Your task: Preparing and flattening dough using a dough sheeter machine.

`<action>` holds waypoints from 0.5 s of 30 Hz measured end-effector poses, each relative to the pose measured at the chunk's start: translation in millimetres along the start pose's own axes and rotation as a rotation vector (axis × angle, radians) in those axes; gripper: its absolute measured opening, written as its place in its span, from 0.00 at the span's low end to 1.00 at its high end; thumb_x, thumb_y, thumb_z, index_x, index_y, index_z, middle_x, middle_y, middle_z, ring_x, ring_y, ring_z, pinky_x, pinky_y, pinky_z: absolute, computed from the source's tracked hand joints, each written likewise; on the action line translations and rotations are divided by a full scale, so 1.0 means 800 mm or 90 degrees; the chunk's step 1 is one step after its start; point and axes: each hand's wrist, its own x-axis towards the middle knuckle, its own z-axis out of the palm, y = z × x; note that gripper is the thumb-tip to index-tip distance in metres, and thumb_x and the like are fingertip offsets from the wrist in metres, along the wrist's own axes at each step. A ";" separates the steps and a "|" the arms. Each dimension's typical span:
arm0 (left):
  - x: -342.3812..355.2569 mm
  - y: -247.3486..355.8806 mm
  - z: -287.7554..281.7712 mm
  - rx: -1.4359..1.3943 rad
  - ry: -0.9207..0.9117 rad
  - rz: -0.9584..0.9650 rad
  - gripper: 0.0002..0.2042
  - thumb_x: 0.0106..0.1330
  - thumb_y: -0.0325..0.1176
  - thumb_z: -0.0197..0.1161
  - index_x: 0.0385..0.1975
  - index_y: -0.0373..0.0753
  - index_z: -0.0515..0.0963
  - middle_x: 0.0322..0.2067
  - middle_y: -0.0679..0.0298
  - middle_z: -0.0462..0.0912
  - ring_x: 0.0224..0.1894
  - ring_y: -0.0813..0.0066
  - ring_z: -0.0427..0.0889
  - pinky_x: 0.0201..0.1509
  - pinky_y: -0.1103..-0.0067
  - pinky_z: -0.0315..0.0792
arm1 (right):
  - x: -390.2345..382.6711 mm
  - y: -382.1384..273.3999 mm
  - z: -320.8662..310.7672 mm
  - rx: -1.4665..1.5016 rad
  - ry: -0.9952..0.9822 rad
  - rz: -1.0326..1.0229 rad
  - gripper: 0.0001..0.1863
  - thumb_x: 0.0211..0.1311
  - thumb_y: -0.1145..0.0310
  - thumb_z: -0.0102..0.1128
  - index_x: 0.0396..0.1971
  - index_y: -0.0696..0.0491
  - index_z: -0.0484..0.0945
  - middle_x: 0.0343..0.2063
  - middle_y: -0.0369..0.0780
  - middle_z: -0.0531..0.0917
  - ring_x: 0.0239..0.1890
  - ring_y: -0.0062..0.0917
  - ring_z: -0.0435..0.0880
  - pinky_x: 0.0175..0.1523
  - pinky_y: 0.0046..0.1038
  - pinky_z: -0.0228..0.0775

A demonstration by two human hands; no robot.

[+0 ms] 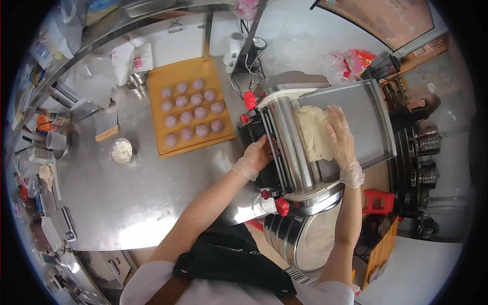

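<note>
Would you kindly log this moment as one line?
left hand: at roller machine | right hand: against dough | dough: on roller machine | yellow tray: purplish balls

At right, the roller (292, 147) is glossy metal, the dough (314, 134) matt, the glove (352, 175) wrinkled clear plastic; the table (147, 195) is shiny metal, the near apron (229, 267) cloth.

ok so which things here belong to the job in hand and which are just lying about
In use:
pale dough, right hand on it
roller machine, left hand at it

Seemingly lying about:
wooden-handled scraper
red stool
tray of purplish balls, role unclear
</note>
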 end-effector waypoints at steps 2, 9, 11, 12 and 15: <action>0.002 -0.007 0.003 -0.002 -0.048 -0.007 0.19 0.65 0.47 0.59 0.50 0.42 0.72 0.49 0.63 0.75 0.53 0.64 0.72 0.58 0.62 0.65 | -0.001 0.000 0.001 -0.003 -0.008 -0.006 0.25 0.67 0.62 0.49 0.62 0.55 0.64 0.62 0.47 0.65 0.67 0.43 0.59 0.67 0.36 0.55; 0.014 -0.016 0.013 -0.008 -0.065 0.007 0.08 0.63 0.34 0.64 0.40 0.44 0.76 0.40 0.68 0.81 0.45 0.71 0.79 0.52 0.69 0.71 | -0.004 0.000 0.001 -0.124 0.078 -0.031 0.28 0.66 0.60 0.53 0.63 0.56 0.63 0.63 0.49 0.64 0.67 0.42 0.60 0.68 0.37 0.54; 0.024 -0.020 -0.006 -0.022 -0.027 0.030 0.07 0.63 0.32 0.64 0.39 0.44 0.75 0.39 0.68 0.81 0.45 0.71 0.79 0.53 0.69 0.72 | 0.012 -0.032 -0.008 -0.050 0.120 -0.017 0.29 0.66 0.60 0.53 0.63 0.57 0.63 0.63 0.49 0.64 0.67 0.41 0.61 0.68 0.36 0.53; 0.027 -0.020 -0.014 -0.039 -0.001 0.035 0.07 0.63 0.30 0.63 0.38 0.44 0.75 0.39 0.68 0.81 0.45 0.71 0.79 0.53 0.70 0.72 | 0.021 -0.047 -0.014 0.008 0.166 0.013 0.29 0.66 0.59 0.54 0.63 0.57 0.62 0.63 0.49 0.65 0.66 0.40 0.62 0.68 0.36 0.53; 0.026 -0.022 -0.015 -0.054 0.009 0.035 0.09 0.64 0.28 0.62 0.42 0.41 0.74 0.42 0.66 0.80 0.47 0.71 0.79 0.56 0.71 0.71 | 0.029 -0.067 -0.010 0.096 0.200 0.019 0.26 0.67 0.61 0.54 0.61 0.57 0.66 0.60 0.47 0.70 0.64 0.37 0.66 0.67 0.34 0.54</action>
